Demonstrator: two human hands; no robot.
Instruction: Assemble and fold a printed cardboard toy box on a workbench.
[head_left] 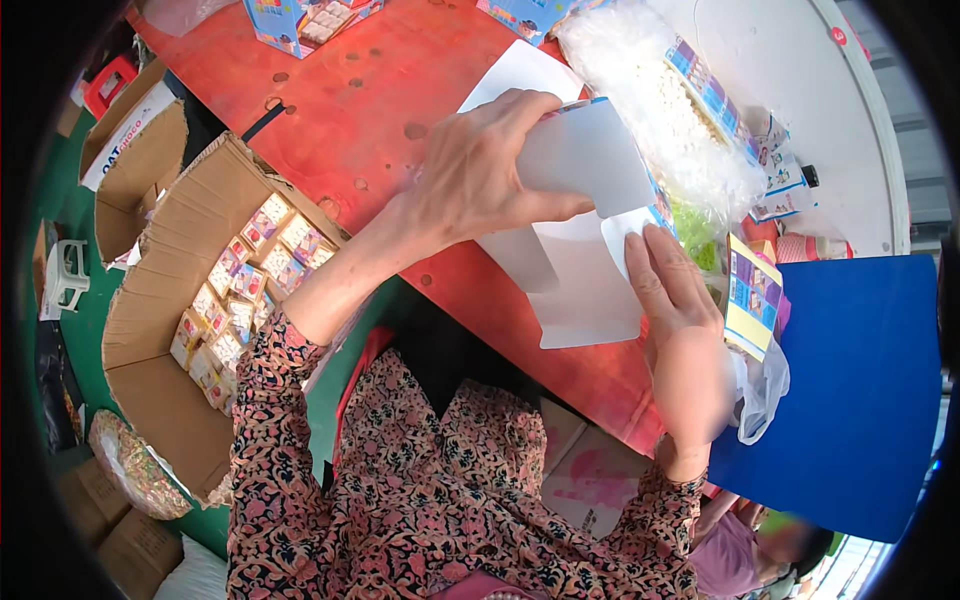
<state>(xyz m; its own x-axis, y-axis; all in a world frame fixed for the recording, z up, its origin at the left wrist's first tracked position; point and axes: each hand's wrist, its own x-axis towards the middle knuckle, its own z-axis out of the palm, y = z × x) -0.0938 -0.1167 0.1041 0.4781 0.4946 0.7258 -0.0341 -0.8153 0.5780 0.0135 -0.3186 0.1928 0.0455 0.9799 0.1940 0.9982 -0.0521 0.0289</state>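
A folding carton [585, 155], plain white to grey on the sides that show, stands partly unfolded over the red table. Its long flaps hang open toward me. My left hand [475, 165] grips it from the left, thumb across the near edge and fingers around the far side. On the right, my right hand [685, 310] has its fingertips close together on a white flap; the thumb is hidden. Just beyond the carton lies another flat white sheet of card [520, 72], partly covered by it.
Left of the red table [350, 100], a large cardboard box [165, 300] holds several small printed packs [240, 290]. Beyond my right hand lie a clear bag of white pieces [650, 100] and a yellow-edged printed box [752, 295]. A blue panel [850, 390] and another person [735, 555] are at right.
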